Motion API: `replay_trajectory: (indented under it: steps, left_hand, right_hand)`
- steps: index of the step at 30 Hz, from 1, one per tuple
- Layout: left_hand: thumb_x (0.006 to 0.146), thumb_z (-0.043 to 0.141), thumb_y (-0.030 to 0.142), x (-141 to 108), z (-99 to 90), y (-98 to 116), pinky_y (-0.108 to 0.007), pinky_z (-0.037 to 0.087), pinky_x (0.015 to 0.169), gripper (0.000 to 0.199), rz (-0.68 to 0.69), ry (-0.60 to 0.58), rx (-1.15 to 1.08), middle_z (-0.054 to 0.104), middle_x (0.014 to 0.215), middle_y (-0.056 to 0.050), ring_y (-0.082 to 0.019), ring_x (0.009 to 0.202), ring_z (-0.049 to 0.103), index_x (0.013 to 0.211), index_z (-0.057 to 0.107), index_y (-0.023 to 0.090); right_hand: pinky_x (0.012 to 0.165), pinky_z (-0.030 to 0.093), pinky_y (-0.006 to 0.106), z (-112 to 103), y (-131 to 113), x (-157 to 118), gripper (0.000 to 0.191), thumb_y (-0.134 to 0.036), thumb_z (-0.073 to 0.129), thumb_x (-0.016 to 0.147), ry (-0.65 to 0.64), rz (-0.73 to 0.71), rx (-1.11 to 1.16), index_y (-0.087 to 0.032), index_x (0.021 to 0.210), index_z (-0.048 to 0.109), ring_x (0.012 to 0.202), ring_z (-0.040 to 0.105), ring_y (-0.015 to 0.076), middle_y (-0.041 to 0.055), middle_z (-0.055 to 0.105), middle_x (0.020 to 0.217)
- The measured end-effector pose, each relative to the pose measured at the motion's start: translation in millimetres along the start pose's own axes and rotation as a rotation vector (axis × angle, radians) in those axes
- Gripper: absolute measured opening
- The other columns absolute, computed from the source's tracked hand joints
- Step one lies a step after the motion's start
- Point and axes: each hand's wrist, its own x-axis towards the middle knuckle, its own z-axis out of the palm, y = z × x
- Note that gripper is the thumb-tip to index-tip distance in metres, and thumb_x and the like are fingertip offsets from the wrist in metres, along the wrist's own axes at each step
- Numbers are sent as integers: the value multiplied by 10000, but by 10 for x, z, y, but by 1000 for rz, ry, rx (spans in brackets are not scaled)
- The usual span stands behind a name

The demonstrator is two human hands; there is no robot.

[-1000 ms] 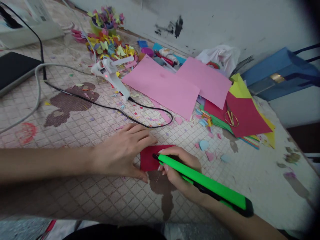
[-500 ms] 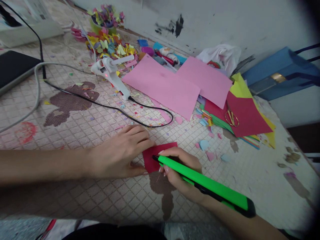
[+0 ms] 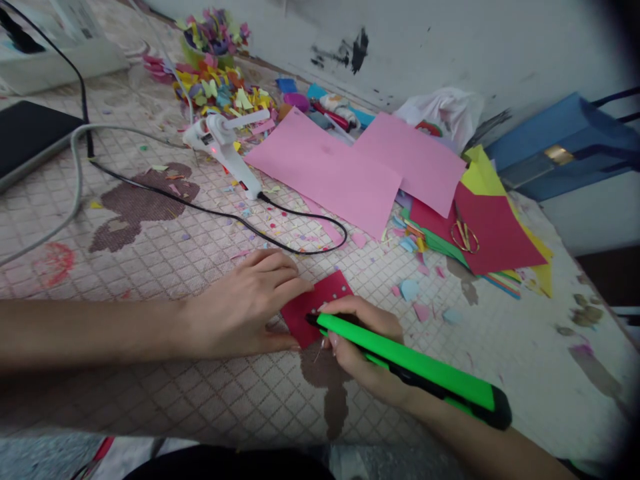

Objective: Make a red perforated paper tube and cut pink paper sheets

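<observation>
A small red paper square (image 3: 302,323) lies on the patterned cloth, its corner turned away from me. Pale dots run along its upper right part; whether they are holes or marks is unclear. My left hand (image 3: 250,303) holds the square by its left side, index finger and thumb at its edges. A long green-and-black tool (image 3: 410,360), of a kind I cannot make out, is gripped in my closed right hand (image 3: 367,333). The tool's black tip is over the middle of the square. My right fingertips are at the paper's right edge and hide part of it.
Behind lie a white glue gun (image 3: 227,157) with a looping black cable, pink sheets (image 3: 325,170) and a pile of paper cutouts (image 3: 215,87). Gold scissors (image 3: 465,237) rest on red paper (image 3: 505,233) to the right. A dark flat device (image 3: 35,137) is far left.
The red square has turned, its far corner now pointing further away from me. Pale dots now show on it. Both hands stay nearly in place, and the tool is still held.
</observation>
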Motion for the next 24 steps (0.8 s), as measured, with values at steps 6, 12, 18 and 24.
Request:
replay_trajectory:
  steps: [6, 12, 18, 24]
  left_hand:
    - [783, 667, 442, 12, 13, 7, -435, 401, 897, 381, 2, 13, -10, 612, 1018, -103, -281, 1027, 515, 1016, 580, 153]
    - [771, 681, 429, 10, 8, 6, -441, 398, 904, 381, -3, 7, -15, 617, 1028, -107, -287, 1038, 515, 1014, 581, 153]
    - [784, 668, 421, 7, -1, 14, -443, 401, 906, 362, -2, 2, -24, 622, 1038, -108, -289, 1045, 514, 1022, 584, 162]
    - [779, 693, 389, 3, 2, -19, -427, 406, 909, 420, 12, 32, -70, 617, 1062, -112, -283, 1052, 521, 1113, 586, 157]
  right_hand:
    - [550, 496, 239, 17, -44, 35, 166, -123, 576, 764, 35, -27, -18, -173, 906, 645, 597, 652, 126, 4, 687, 704]
    - [561, 499, 254, 32, -72, 68, 199, -107, 560, 744, 44, -82, -52, -184, 908, 643, 607, 649, 135, -3, 679, 692]
    - [554, 506, 266, 9, -63, 46, 189, -120, 573, 769, 12, -31, 5, -204, 927, 632, 599, 641, 141, -8, 667, 693]
    - [529, 515, 235, -57, 96, 33, 144, -230, 571, 872, 14, 177, 465, -217, 1014, 595, 565, 622, 117, -23, 659, 659]
